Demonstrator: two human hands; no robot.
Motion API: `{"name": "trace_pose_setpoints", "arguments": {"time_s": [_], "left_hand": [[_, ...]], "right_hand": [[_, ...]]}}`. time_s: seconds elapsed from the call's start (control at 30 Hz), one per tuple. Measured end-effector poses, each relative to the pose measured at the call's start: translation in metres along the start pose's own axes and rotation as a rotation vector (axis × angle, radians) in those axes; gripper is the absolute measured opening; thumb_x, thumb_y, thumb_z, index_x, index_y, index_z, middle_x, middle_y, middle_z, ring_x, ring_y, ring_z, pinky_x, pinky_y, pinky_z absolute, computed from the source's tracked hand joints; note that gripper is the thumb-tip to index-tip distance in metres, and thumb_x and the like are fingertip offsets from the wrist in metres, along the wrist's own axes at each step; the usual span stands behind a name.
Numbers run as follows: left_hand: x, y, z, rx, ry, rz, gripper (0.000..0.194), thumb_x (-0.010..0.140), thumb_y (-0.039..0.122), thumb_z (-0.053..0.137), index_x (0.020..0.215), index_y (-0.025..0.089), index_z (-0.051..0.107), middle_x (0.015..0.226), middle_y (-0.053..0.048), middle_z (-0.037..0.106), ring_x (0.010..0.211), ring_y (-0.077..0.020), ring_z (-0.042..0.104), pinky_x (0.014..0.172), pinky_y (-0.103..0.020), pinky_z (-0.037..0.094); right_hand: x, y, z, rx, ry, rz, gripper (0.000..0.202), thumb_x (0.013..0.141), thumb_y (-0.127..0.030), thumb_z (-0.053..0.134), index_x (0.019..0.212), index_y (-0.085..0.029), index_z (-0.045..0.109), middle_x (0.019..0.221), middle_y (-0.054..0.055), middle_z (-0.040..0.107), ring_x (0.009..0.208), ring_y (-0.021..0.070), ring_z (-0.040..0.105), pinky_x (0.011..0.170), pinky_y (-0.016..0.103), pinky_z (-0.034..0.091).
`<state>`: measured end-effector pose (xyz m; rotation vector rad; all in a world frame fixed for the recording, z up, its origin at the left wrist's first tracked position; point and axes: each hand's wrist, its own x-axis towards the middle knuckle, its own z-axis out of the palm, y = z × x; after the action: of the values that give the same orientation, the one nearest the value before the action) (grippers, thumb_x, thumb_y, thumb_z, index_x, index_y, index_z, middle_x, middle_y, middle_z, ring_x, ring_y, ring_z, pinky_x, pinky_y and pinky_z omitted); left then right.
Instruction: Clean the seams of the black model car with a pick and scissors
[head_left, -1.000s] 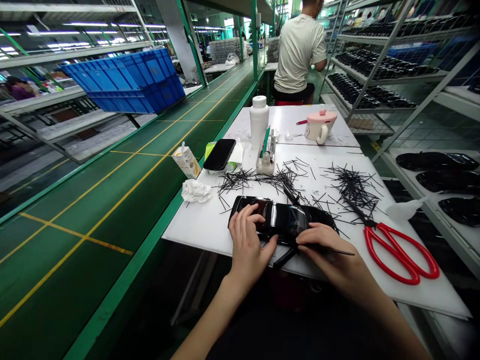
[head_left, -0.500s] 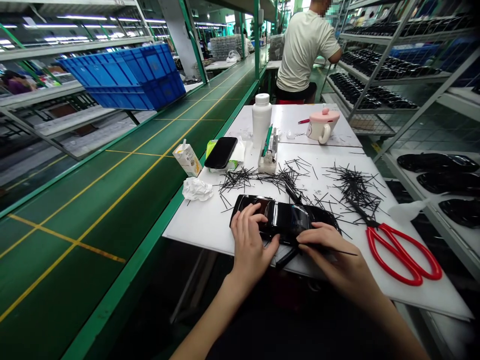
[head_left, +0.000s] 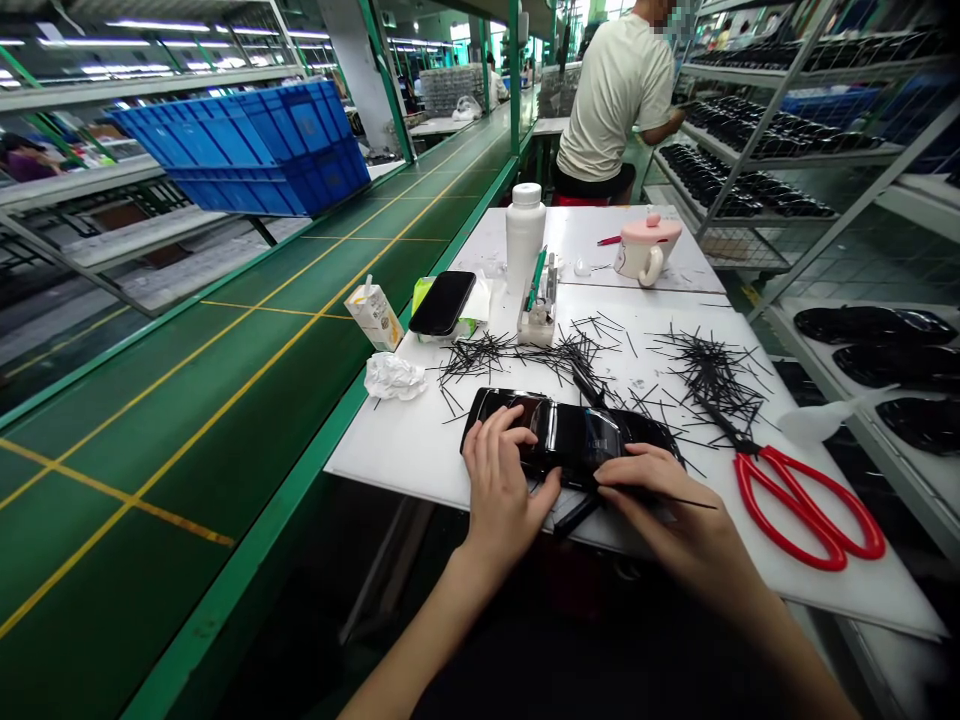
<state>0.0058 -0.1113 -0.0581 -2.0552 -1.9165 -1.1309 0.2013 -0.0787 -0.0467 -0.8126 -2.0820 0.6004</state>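
A glossy black model car (head_left: 574, 432) lies across the front of the white table, one of its doors (head_left: 588, 384) swung out on the far side and another dark flap (head_left: 576, 514) on the near side. My left hand (head_left: 501, 470) grips the car's left half, fingers over the roof and thumb against the near side. In my right hand (head_left: 664, 495), thumb and fingers pinch a thin black strip (head_left: 694, 503) at the car's near side; its loose end sticks out to the right. Where the strip meets the car is hidden by my fingertips.
Loose black strips (head_left: 712, 375) lie scattered beyond the car. Red-handled scissors (head_left: 806, 505) rest at right. Behind are a phone (head_left: 442, 303), white bottle (head_left: 525, 235), lidded cup (head_left: 646, 250) and drink carton (head_left: 373, 316). A green conveyor (head_left: 300, 330) runs left; a person (head_left: 619, 95) sits ahead.
Both hands and the car hold almost the same place. The conveyor's yellow cross lines have shifted toward me, and the person ahead has moved an arm.
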Motion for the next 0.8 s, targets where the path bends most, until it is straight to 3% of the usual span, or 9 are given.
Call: {"name": "trace_pose_setpoints", "arguments": {"time_s": [0.8], "left_hand": [[-0.0008,0.0003,0.0023,-0.004,0.007,-0.006,0.030,0.081,0.024,0.065,0.101,0.021,0.043,0.128,-0.015,0.059,0.129,-0.0287,0.051,0.112,-0.053,0.032]], "right_hand": [[0.0033,-0.0048,0.0019,-0.042,0.000,-0.011,0.017,0.090,-0.012,0.058,0.099,-0.027,0.060,0.091,0.001,0.072,0.085,0.0198,0.068,0.097,0.046,0.047]]}}
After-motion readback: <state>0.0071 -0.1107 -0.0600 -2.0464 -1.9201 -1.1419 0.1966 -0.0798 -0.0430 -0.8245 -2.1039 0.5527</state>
